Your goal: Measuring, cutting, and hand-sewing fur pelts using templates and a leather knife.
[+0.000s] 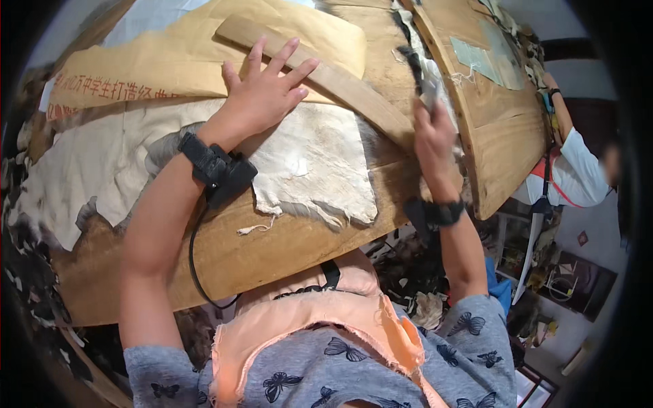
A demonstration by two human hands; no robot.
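At table (224,279) | left fingers (279,57) spread across wooden strip (340,83) | right fingers (422,117) gripping blurred tool (430,91)

Only lettering I can see: red printed Chinese characters (112,90) on the tan paper sheet (183,58), left of my left hand (262,98). Two rows, along the sheet's lower left edge. Upper row: large, upright from my side, readable across most of its run. Lower row: partly cut off at the sheet's edge, too incomplete for me to make out fully.
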